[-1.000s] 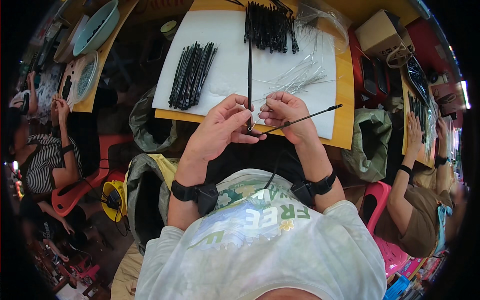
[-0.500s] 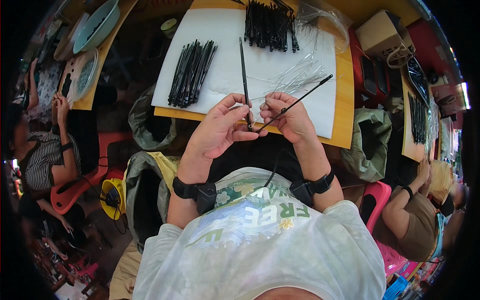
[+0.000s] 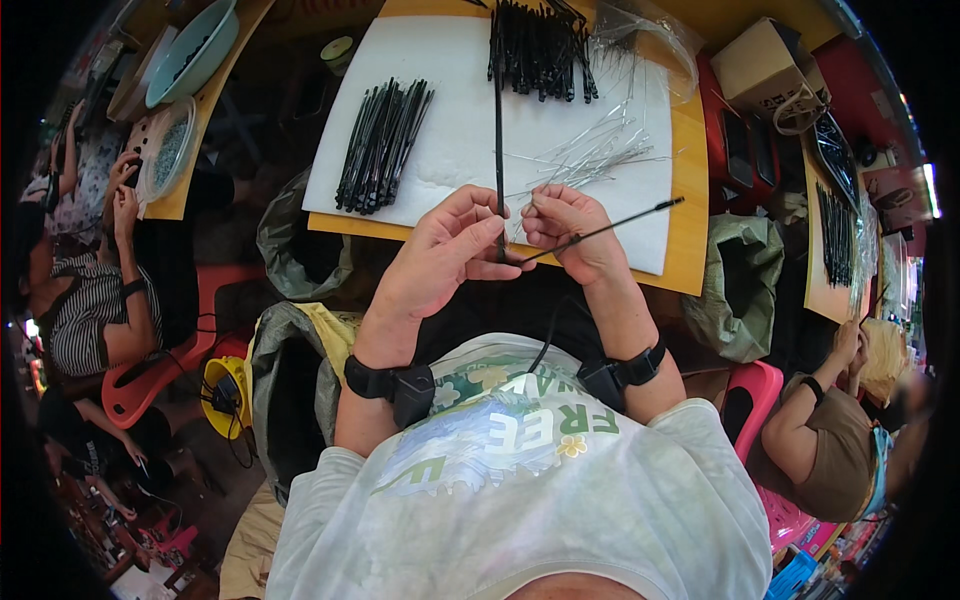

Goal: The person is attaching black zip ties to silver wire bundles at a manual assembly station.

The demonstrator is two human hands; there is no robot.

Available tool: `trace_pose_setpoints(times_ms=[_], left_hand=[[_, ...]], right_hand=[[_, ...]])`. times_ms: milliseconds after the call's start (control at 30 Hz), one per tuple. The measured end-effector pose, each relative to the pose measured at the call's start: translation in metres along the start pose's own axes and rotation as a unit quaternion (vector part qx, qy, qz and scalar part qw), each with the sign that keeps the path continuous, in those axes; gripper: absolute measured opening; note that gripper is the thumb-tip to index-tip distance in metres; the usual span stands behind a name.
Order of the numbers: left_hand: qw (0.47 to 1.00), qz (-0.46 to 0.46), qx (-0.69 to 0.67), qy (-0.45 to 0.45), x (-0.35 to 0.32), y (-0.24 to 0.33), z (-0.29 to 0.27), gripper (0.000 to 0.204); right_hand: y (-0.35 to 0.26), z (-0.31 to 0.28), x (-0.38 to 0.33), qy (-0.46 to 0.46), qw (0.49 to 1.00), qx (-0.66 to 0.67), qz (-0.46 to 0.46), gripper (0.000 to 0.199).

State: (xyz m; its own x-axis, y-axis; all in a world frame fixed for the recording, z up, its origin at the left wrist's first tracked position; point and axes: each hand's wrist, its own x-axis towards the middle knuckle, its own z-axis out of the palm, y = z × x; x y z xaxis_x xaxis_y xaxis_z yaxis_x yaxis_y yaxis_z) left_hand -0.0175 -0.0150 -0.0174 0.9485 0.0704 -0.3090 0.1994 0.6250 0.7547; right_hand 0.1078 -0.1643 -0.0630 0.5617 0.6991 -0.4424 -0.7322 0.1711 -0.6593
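My left hand (image 3: 440,245) is closed on a thin black rod (image 3: 499,140) that stands nearly upright in the picture, its near end at my fingertips. A second black rod (image 3: 640,217) slants from that same end out to the right, across the fingers of my right hand (image 3: 578,235). Those fingers are pinched together; a fine wire seems to be between them, too small to make out surely. Beyond my hands, a bundle of black rods (image 3: 385,145) lies on a white foam sheet (image 3: 455,135). Loose silvery wires (image 3: 600,155) are scattered right of it.
A larger pile of black rods (image 3: 540,55) and a clear plastic bag (image 3: 660,45) are at the table's far side. Open sacks (image 3: 735,290) (image 3: 290,370) stand by the table. Co-workers (image 3: 110,310) sit left and right; a yellow bucket (image 3: 228,395) stands at left.
The slanted rod has swung lower, its far end moving right and towards me. The upright rod has straightened slightly. Both hands have stayed nearly in place.
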Motion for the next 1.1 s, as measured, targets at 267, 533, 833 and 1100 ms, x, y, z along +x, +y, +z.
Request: trace_pose_setpoints(times_ms=[267, 533, 833, 1100], left_hand=[[0.995, -0.030, 0.088, 0.032, 0.005, -0.004, 0.000, 0.013], [0.996, -0.014, 0.065, 0.061, 0.006, -0.006, -0.009, 0.009], [0.986, -0.066, 0.153, -0.007, 0.002, 0.001, -0.001, 0.010], [0.978, -0.061, 0.202, 0.001, 0.005, -0.002, -0.005, 0.010]], right_hand=[[-0.013, 0.026, -0.022, 0.020, 0.937, -0.197, -0.287, 0.013], [-0.031, 0.008, -0.024, -0.061, 0.955, -0.212, -0.199, 0.034], [-0.034, 0.013, -0.033, -0.064, 0.973, -0.179, -0.127, 0.011], [-0.028, 0.015, -0.031, -0.096, 0.966, -0.186, -0.150, 0.009]])
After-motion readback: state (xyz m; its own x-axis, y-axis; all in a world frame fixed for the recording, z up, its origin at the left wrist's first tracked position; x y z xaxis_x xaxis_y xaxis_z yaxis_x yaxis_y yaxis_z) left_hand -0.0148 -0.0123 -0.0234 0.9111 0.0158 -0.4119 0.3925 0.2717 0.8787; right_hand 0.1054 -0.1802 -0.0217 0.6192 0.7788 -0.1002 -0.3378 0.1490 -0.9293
